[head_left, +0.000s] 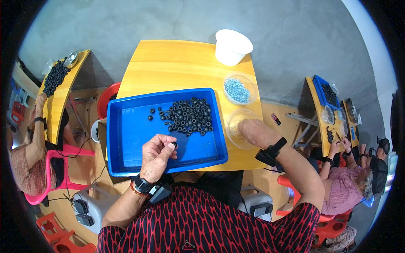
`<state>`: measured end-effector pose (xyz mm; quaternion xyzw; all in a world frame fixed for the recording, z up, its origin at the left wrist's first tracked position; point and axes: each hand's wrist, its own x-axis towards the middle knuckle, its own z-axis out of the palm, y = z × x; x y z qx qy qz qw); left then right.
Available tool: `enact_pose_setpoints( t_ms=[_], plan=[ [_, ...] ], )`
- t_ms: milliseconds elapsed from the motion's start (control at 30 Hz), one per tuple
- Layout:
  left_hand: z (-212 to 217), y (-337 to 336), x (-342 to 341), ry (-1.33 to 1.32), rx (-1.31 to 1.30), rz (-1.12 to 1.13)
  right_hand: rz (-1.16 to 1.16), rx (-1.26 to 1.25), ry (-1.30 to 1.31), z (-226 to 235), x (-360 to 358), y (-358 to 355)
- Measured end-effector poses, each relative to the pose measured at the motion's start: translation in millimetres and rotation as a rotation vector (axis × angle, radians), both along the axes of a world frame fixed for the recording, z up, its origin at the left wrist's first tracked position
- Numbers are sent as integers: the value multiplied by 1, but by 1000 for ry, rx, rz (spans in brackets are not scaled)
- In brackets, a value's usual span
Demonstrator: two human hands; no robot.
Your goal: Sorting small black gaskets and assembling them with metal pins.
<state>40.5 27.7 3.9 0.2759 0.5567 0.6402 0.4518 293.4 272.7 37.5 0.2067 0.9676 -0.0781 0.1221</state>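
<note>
Over the near edge of the blue tray (126, 139), my left hand (157, 156) pinches a small round black cap (173, 144) between thumb and forefinger. Behind it, many black hollow caps (190, 118) lie heaped in the right half of the tray. My right hand (258, 134) reaches into a clear plastic bowl (231, 137) to the right of the tray. Its fingers are curled together, and their tips are hidden inside the bowl; small pale pieces show at the bottom. A second clear bowl (253, 86) just beyond it holds small light-blue pieces (236, 90).
A white tub (233, 47) stands at the back right of the yellow table (168, 63). Co-workers sit at a left table (63, 103) and a right table (320, 122) with similar black parts. Stools, pink and red chairs and cables surround my place.
</note>
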Motion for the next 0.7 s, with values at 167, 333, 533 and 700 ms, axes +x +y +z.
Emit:
enact_pose_setpoints(
  t_ms=[167, 333, 533, 700],
  plan=[
    [-1, 0, 0, -1, 2, -4, -16, -72, 18, 1, 7, 2],
    [-2, 0, -1, 4, 11, 1, -8, -125, 44, 6, 5, 1],
    [1, 0, -1, 12, -16, 10, -5, -22, -125, 4, -1, 0],
    [-2, 1, -1, -8, 10, -5, 77, 46, 40, 0, 7, 4]
  ],
)
